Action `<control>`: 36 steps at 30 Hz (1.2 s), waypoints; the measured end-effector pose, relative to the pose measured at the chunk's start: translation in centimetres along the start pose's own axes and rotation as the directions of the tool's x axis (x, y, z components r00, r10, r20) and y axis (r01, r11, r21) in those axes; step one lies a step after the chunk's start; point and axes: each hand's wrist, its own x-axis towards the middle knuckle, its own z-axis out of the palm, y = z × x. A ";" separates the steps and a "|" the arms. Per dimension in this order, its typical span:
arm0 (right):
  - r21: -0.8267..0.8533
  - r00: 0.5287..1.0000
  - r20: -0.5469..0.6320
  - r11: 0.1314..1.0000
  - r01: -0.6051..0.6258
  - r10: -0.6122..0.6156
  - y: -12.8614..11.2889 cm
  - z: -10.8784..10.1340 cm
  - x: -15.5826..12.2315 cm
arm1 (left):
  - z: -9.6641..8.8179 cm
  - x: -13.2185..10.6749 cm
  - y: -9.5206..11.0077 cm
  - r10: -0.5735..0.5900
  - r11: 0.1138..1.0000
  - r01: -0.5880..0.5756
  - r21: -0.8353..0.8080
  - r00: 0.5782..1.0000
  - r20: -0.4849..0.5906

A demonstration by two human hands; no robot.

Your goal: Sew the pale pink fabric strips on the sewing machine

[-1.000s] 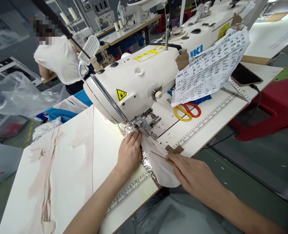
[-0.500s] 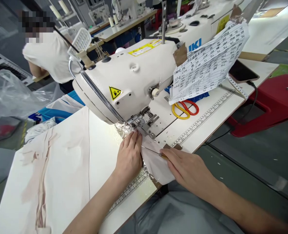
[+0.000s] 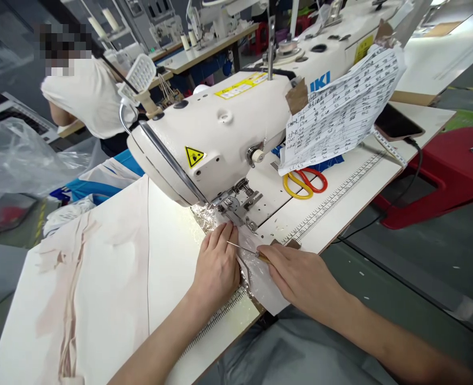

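Note:
Pale thin fabric (image 3: 262, 286) lies under the front of the white sewing machine (image 3: 184, 128) and hangs toward the table's near edge. My left hand (image 3: 217, 262) is closed on this fabric just before the presser foot (image 3: 240, 214), fingers bunched together; its fingertips are partly hidden. In my right hand (image 3: 296, 270) is an awl (image 3: 263, 258) with a yellowish handle. Its thin metal shaft points left, and the tip is by my left fingers. Whether the tip touches the fabric I cannot tell.
Scissors (image 3: 298, 184) with yellow and red handles lie right of the needle area, near a handwritten sheet (image 3: 340, 107) and a phone (image 3: 398, 123). Pinkish fabric (image 3: 71, 299) lies on the table's left. A red stool (image 3: 452, 171) stands right; a co-worker (image 3: 84, 96) is behind.
My right hand and the awl have shifted slightly left, nearer my left hand. The fabric's loose corner hangs a little lower. The whole view has shifted slightly.

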 end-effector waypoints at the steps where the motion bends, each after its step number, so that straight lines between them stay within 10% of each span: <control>1: -0.001 1.000 -0.001 1.000 0.001 -0.001 0.0 0.0 0.1 | 0.0 0.0 0.0 -0.007 1.000 0.007 -0.008 1.000 0.008; 26: 0.081 0.994 0.079 0.993 -0.086 0.080 -1.3 0.3 2.0 | 0.4 1.2 -2.0 -0.147 0.984 0.150 0.097 0.989 -0.032; 36: 0.090 0.999 -0.015 0.995 -0.035 0.037 -1.0 0.5 0.9 | 0.1 0.8 0.3 -0.092 0.994 0.091 0.065 0.996 0.012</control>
